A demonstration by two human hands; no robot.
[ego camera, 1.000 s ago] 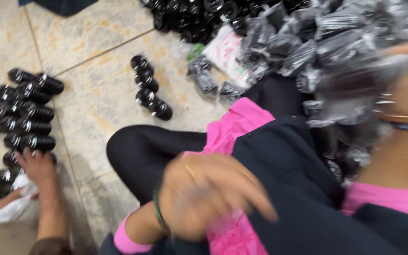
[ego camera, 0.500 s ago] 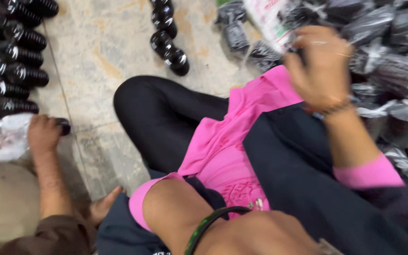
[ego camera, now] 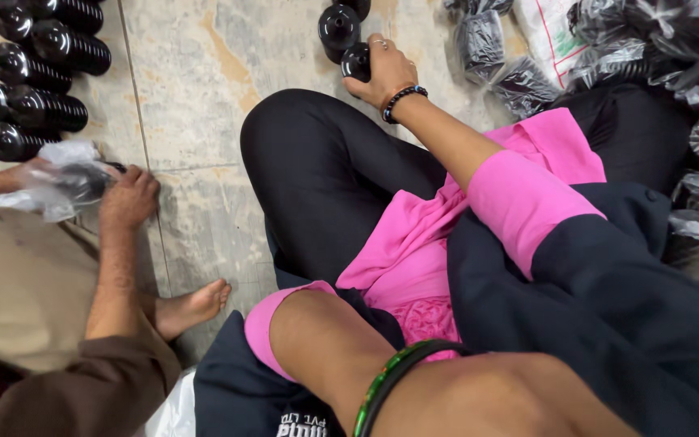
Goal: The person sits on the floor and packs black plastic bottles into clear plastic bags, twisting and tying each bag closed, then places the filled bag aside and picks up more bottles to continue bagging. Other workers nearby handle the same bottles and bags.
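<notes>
Our right hand (ego camera: pixel 387 71) has moved. Half a second ago it was up by the bagged pieces on the right. Now it reaches across our black knee (ego camera: pixel 317 146) to the floor and is closed around a black ribbed rubber piece (ego camera: pixel 355 61). That piece sits on the stone floor (ego camera: pixel 204 81), right beside another black piece (ego camera: pixel 338 26) of the same kind. So we think this small row is what our hand is working on now, and the piece looks grabbed but not lifted yet.

Our left hand is right under the camera. We see only the wrist with a green bangle (ego camera: pixel 382 380), so we cannot tell if that hand is open or closed.

The view has swung too. More black pieces lie in rows (ego camera: pixel 34 81) at the top left, well apart from our hand. Bagged pieces (ego camera: pixel 665 48) are piled at the top right.

A co-worker sits at our left. Their hand (ego camera: pixel 127 198) pushes a black piece into a clear plastic bag (ego camera: pixel 58 182).
</notes>
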